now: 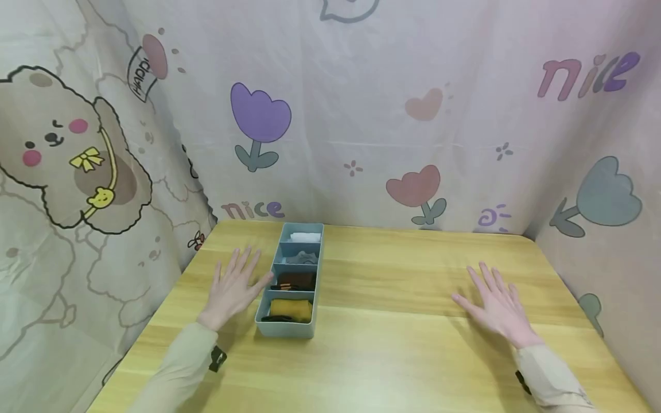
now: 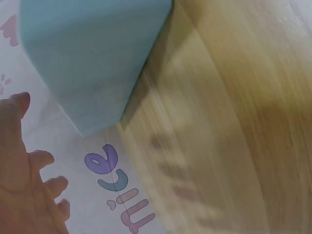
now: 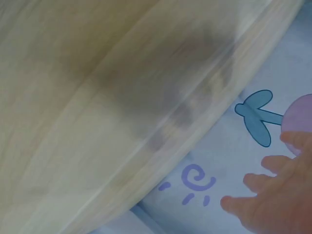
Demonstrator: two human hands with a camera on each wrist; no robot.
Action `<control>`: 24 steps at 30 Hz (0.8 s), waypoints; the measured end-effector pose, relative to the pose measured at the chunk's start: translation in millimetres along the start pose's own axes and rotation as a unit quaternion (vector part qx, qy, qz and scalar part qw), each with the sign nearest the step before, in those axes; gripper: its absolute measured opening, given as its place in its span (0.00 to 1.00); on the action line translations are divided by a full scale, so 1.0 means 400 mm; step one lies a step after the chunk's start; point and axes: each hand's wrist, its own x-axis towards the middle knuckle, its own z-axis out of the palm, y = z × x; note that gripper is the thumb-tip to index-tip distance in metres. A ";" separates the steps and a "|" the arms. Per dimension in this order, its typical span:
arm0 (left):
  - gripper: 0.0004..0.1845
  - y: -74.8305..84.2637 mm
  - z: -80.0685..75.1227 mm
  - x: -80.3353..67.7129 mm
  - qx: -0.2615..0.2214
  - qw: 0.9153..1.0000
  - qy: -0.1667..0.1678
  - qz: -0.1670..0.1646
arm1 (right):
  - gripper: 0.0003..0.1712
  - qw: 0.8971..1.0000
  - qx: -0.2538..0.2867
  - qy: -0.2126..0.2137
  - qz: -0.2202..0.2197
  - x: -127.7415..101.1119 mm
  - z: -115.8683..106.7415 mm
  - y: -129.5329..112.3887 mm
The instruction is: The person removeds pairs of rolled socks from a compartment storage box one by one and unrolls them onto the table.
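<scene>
A long pale blue-grey organizer box [image 1: 286, 330] with several compartments stands left of centre on the table. From front to back it holds a mustard-yellow folded cloth [image 1: 291, 310] with something black beside it, a dark brown item [image 1: 296, 280], a grey item [image 1: 302, 258] and a white folded item [image 1: 305, 237]. My left hand [image 1: 233, 289], fingers spread, is just left of the box, its thumb close to the box's side. Off to the right, my right hand [image 1: 498, 310] has its fingers spread above the tabletop and holds nothing. The box's outer wall [image 2: 92, 63] shows large in the left wrist view.
The wood-grain table [image 1: 392, 344] reaches back to a printed curtain [image 1: 351, 115] with tulips and lettering. More curtain hangs at the left and right sides. Dark straps [image 1: 217, 359] show at both wrists.
</scene>
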 end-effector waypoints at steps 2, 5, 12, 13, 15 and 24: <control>0.43 -0.001 -0.011 -0.001 -0.018 1.000 -0.006 0.003 | 0.53 1.000 0.007 0.004 -0.014 0.008 -0.008 -0.004; 0.43 -0.002 -0.026 -0.005 -0.043 0.999 -0.020 0.010 | 0.52 0.999 0.026 0.008 -0.040 0.016 -0.017 -0.008; 0.43 -0.008 -0.042 -0.014 -0.137 0.989 -0.061 0.011 | 0.49 0.989 0.077 0.013 -0.122 0.048 -0.031 -0.037; 0.42 -0.008 -0.043 -0.014 -0.149 0.987 -0.066 0.011 | 0.49 0.988 0.081 0.011 -0.131 0.054 -0.031 -0.044; 0.41 -0.009 -0.041 -0.013 -0.171 0.982 -0.073 0.015 | 0.49 0.985 0.092 0.001 -0.145 0.066 -0.032 -0.060; 0.37 -0.006 -0.037 -0.012 -0.250 0.963 -0.087 0.043 | 0.48 0.974 0.124 -0.027 -0.189 0.115 -0.022 -0.123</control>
